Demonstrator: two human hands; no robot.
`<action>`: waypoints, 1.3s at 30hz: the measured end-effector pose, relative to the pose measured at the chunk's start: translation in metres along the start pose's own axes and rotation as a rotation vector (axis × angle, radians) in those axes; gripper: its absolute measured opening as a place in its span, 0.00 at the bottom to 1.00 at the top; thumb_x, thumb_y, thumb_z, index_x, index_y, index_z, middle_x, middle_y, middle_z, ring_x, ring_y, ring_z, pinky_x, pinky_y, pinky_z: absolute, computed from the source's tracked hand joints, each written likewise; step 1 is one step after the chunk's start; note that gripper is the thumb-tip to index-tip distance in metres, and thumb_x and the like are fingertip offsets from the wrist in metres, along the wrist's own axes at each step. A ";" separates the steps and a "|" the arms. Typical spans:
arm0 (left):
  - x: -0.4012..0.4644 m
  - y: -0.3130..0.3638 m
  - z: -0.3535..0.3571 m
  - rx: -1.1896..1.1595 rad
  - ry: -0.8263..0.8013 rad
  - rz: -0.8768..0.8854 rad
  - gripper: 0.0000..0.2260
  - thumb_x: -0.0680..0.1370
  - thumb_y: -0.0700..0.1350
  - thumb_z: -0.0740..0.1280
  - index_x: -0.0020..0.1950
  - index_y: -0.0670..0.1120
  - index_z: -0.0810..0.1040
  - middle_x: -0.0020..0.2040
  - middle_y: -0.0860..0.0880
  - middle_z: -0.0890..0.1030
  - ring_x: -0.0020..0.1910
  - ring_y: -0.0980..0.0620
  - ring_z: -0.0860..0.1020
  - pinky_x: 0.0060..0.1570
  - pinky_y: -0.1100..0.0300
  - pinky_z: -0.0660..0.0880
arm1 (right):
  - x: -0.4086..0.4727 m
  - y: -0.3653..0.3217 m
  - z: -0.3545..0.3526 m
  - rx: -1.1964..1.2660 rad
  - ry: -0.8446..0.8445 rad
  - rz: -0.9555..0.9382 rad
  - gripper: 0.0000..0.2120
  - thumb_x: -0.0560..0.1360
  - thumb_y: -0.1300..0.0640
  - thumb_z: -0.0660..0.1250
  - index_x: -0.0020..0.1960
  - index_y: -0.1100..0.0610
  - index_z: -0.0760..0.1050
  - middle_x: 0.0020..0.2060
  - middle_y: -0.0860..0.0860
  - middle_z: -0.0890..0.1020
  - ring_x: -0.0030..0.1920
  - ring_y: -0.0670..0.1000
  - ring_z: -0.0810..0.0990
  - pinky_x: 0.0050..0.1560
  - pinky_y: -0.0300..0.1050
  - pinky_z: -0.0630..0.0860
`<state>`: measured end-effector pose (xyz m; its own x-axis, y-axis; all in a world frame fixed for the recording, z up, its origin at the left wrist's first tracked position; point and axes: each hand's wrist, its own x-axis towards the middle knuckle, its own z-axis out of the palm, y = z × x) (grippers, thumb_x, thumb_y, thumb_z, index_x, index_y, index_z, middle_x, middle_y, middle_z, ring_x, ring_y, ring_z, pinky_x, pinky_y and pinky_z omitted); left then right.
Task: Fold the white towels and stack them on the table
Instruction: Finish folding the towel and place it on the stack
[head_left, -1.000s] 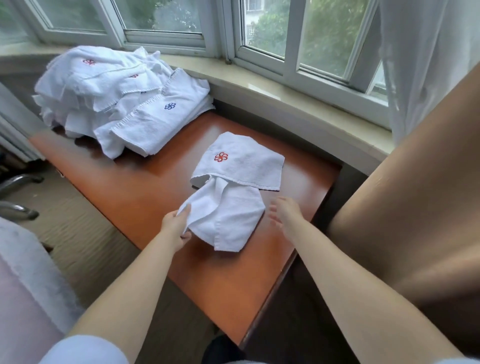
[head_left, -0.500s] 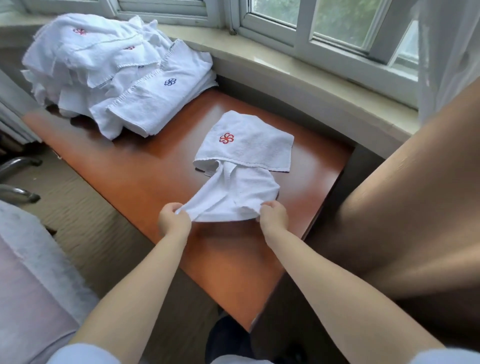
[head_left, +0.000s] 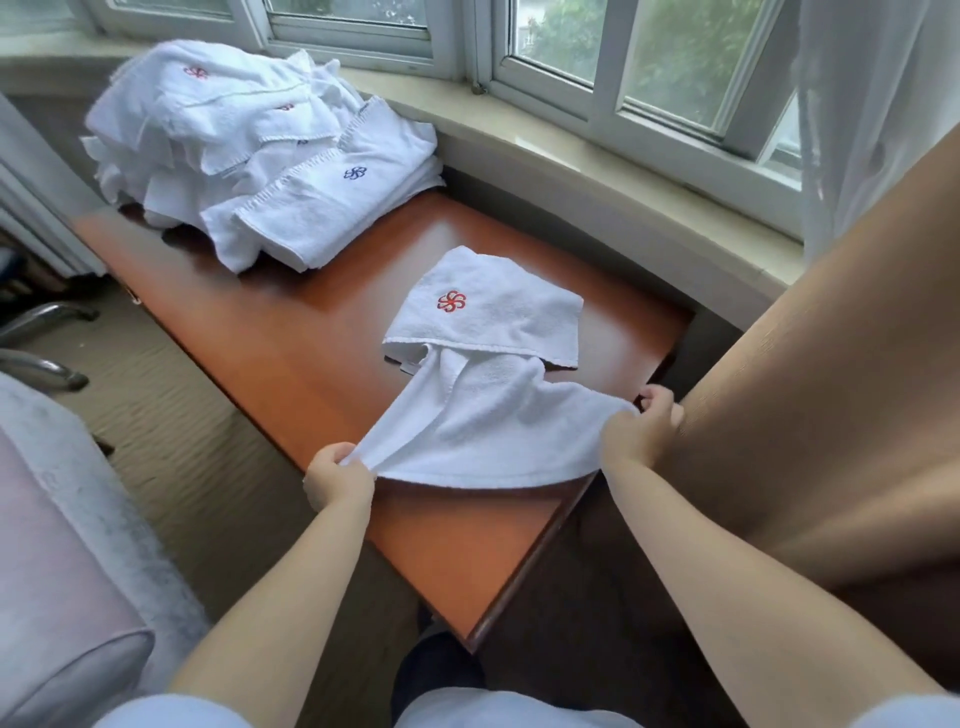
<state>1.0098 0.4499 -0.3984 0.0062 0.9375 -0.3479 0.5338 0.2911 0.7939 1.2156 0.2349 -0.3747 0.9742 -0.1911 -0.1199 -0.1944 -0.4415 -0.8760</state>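
Clearly the soft white terry towel with the red flower emblem (head_left: 483, 395) is light and limp: it sags between its held corners and would bunch wherever it is left loose. It looks easy to lift with 2 hands, not slippery and not fragile. The best places to take hold are its corners and hemmed edge, where a pinch keeps the cloth taut enough to lay flat.

The left hand (head_left: 338, 480) has its grip curled round the near left corner, and the right hand (head_left: 639, 434) has its grip pinched on the near right corner, so the near edge is stretched between them. This towel lies on the right part of the glossy orange-brown wooden tabletop (head_left: 291, 353), its far half folded over with the emblem facing up and a stitched hem across the fold, its near half fanning out toward the tabletop's near edge.

At the far left of the tabletop sits a loose heap of white towels with red and blue emblems (head_left: 260, 150), rumpled and overlapping, against the pale window sill (head_left: 597, 171).
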 end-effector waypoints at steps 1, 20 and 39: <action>-0.003 0.000 -0.003 -0.023 0.032 0.039 0.11 0.74 0.35 0.60 0.46 0.48 0.79 0.47 0.44 0.82 0.46 0.40 0.81 0.52 0.48 0.80 | -0.001 -0.001 -0.003 -0.024 0.011 -0.070 0.23 0.68 0.69 0.52 0.59 0.54 0.72 0.61 0.50 0.68 0.45 0.51 0.71 0.49 0.46 0.70; -0.008 0.100 0.047 0.853 -0.412 0.549 0.13 0.76 0.43 0.61 0.59 0.47 0.76 0.57 0.46 0.79 0.55 0.43 0.77 0.47 0.57 0.72 | -0.002 -0.025 0.044 -0.381 -0.505 0.054 0.21 0.77 0.64 0.57 0.69 0.58 0.68 0.63 0.55 0.73 0.61 0.58 0.74 0.55 0.49 0.75; 0.078 0.208 0.150 1.100 -0.626 1.033 0.11 0.78 0.36 0.57 0.54 0.42 0.77 0.54 0.43 0.80 0.53 0.41 0.78 0.43 0.56 0.70 | 0.078 -0.110 0.140 0.028 -0.311 0.505 0.07 0.73 0.63 0.61 0.36 0.59 0.69 0.26 0.53 0.69 0.24 0.52 0.66 0.26 0.40 0.60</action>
<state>1.2486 0.5546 -0.3348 0.8990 0.3378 -0.2788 0.3949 -0.9004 0.1824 1.3285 0.3915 -0.3535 0.7506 -0.1039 -0.6526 -0.6436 -0.3386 -0.6864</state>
